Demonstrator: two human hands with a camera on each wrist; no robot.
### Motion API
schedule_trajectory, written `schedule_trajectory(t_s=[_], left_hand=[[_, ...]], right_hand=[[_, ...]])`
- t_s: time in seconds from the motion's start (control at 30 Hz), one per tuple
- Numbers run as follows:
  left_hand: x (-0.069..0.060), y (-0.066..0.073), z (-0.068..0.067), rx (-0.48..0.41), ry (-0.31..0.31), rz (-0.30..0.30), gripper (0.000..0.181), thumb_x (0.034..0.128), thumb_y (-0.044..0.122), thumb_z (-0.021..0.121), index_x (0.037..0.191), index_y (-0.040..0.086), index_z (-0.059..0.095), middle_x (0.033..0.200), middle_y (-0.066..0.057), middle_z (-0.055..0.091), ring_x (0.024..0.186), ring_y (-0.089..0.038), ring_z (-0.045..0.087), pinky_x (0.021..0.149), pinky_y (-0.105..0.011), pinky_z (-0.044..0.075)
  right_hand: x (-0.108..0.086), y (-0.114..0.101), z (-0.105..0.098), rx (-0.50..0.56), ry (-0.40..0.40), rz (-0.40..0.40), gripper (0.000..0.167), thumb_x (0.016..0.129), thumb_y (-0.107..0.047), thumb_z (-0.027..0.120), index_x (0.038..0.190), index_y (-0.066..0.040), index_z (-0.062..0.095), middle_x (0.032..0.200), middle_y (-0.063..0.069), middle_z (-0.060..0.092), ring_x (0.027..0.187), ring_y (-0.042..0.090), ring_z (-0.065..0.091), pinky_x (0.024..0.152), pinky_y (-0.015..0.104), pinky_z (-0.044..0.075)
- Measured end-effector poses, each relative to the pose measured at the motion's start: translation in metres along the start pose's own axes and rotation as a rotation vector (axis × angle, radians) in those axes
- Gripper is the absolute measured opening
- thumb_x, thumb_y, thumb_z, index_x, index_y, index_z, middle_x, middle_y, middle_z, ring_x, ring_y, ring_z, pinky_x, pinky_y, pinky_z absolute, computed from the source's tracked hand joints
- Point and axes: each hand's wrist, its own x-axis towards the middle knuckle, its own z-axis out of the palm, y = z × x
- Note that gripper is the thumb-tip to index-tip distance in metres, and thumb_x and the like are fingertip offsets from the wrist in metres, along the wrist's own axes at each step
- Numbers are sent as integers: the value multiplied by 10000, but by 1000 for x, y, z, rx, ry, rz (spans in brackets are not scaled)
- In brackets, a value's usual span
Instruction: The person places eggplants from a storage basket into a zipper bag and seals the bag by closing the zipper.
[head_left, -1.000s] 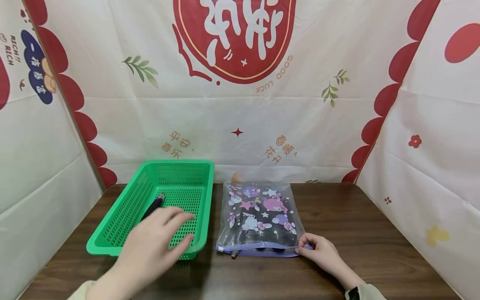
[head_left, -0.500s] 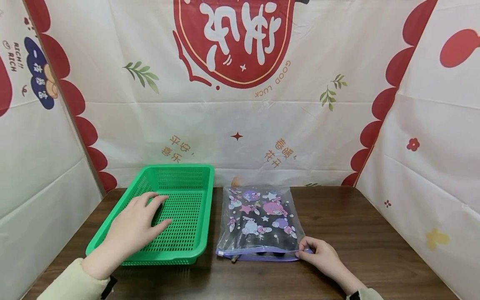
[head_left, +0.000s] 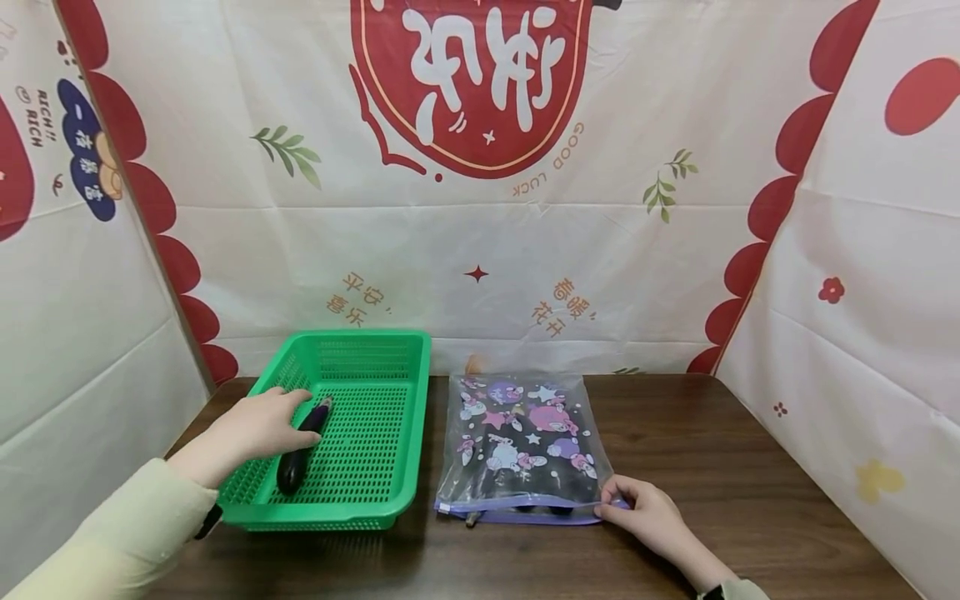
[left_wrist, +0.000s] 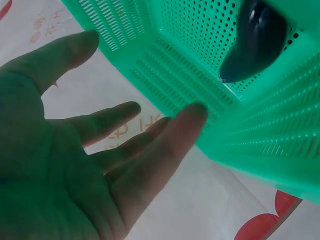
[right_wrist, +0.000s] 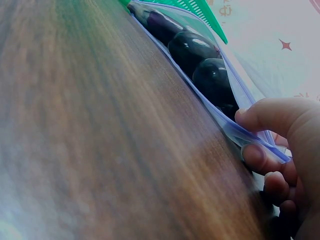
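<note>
A green plastic basket [head_left: 408, 433] holds one dark purple eggplant [head_left: 294, 472], lying aslant on its floor. Over the basket's left side hovers my left hand [head_left: 258, 423], thumb and fingers spread beside the eggplant; the left wrist view shows a gap between the fingers and the eggplant [left_wrist: 255, 42]. To the right lies a clear zip bag [head_left: 461, 482] with cartoon prints and a purple zip edge. Its mouth gapes, and several eggplants [right_wrist: 211, 80] show inside, one stem poking out at the mouth's left. My right hand [head_left: 641, 512] pinches the bag's near right corner.
Everything stands on a dark brown wooden table [head_left: 675, 433]. A white printed cloth [head_left: 480, 233] hangs behind the table, with more cloth at both sides. The basket's raised rim is close to the bag's left edge.
My left hand has moved left and lowered into the basket's left side, beside the eggplant, which shows more fully now. My right hand keeps its pinch on the bag corner.
</note>
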Motion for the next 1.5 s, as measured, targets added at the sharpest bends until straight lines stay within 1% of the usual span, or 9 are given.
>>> schedule_trajectory(t_s=[0.1, 0.2, 0.3, 0.47, 0.6, 0.7, 0.83, 1.17, 1.5], left_hand=[[9, -1, 1, -12, -68, -14, 733, 820, 378, 729, 1326, -97, 494, 1281, -347, 510, 1129, -488, 525, 860, -599, 449], [15, -2, 3, -75, -147, -64, 754, 832, 347, 729, 1367, -102, 444, 1316, -352, 475, 832, -362, 643, 642, -479, 536], [21, -4, 5, -141, -211, -122, 738, 842, 313, 727, 1382, -92, 428, 1314, -342, 469, 505, -219, 547, 436, -370, 477], [31, -11, 9, -92, -263, -114, 538, 840, 289, 734, 1172, -101, 569, 1098, -259, 585, 640, -234, 553, 604, -411, 497], [36, -16, 14, -118, -298, -164, 316, 849, 236, 724, 915, -22, 552, 815, -156, 536, 574, -214, 494, 517, -354, 447], [38, -17, 17, -128, -307, -179, 295, 845, 201, 723, 892, -10, 523, 788, -152, 504, 486, -176, 417, 470, -315, 396], [44, -15, 19, -59, -318, -159, 352, 824, 195, 740, 991, -56, 558, 917, -182, 548, 564, -200, 465, 546, -345, 429], [55, -20, 32, 77, -458, -194, 493, 829, 166, 759, 1178, -129, 573, 1241, -307, 523, 1175, -439, 484, 947, -512, 423], [61, -18, 41, 105, -520, -214, 468, 832, 142, 754, 1165, -120, 553, 1163, -263, 544, 1115, -391, 525, 906, -484, 461]], right_hand=[[-1, 1, 1, 6, -4, 7, 207, 776, -298, 786, 744, -244, 590, 606, -81, 444, 553, 64, 406, 530, 248, 300], [-2, 2, 3, 11, -5, 8, 206, 774, -298, 787, 743, -246, 590, 605, -80, 447, 548, 60, 404, 526, 246, 299], [-3, 4, 4, 10, -1, 7, 209, 769, -292, 790, 738, -250, 588, 602, -83, 447, 546, 55, 403, 524, 244, 298], [-5, 6, 6, 13, -2, 3, 208, 767, -286, 789, 735, -254, 586, 600, -91, 446, 549, 48, 407, 526, 239, 299], [-7, 7, 8, 16, -11, -2, 201, 773, -289, 782, 741, -252, 588, 600, -96, 438, 549, 45, 405, 521, 238, 297], [-8, 8, 7, 17, -15, -7, 198, 777, -283, 780, 744, -247, 588, 603, -97, 436, 552, 44, 406, 520, 237, 300], [-8, 8, 7, 19, -4, -19, 202, 777, -278, 780, 741, -244, 585, 607, -97, 441, 554, 42, 409, 523, 235, 305], [-4, 8, 9, 13, -2, -40, 198, 774, -278, 782, 742, -260, 587, 613, -103, 452, 563, 36, 415, 532, 233, 309], [0, 2, 4, 7, 13, -38, 208, 765, -280, 786, 740, -271, 580, 611, -100, 443, 553, 44, 403, 528, 239, 293]])
